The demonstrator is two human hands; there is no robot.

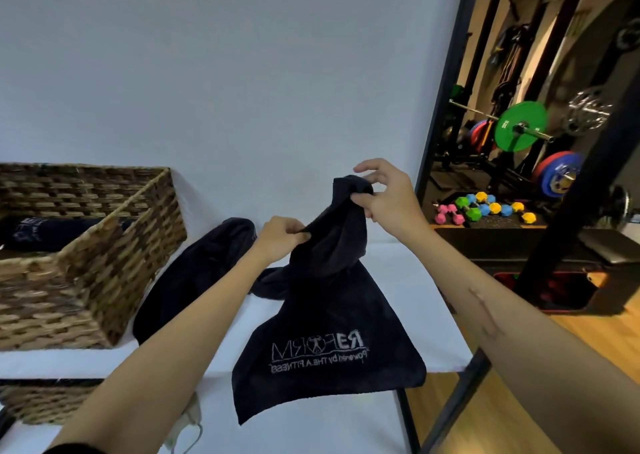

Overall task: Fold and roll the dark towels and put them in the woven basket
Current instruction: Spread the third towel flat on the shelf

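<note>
1. Here, a dark towel [332, 335] hangs lifted above the white table [408, 280], its lower end draped onto the table edge; pale lettering on it reads mirrored.
2. Left hand [280, 237] pinches a bunched upper edge of the towel, fingers curled tight on the cloth.
3. Right hand [386, 193] holds the towel's top higher up, thumb and first fingers nipping the fabric, the other fingers spread loose above it.
4. A second dark towel [194, 273] lies crumpled on the table, just left of the held one and behind the left forearm.
5. Woven basket [114, 263] sits at the table's left, beside that second towel; a rolled dark towel [52, 233] with pale print lies inside it.
6. Another woven basket [41, 405] shows on a lower level, below left.
7. Right of the table: a green weight plate [519, 126] on a bar, and coloured dumbbells [485, 207] on the floor.
</note>
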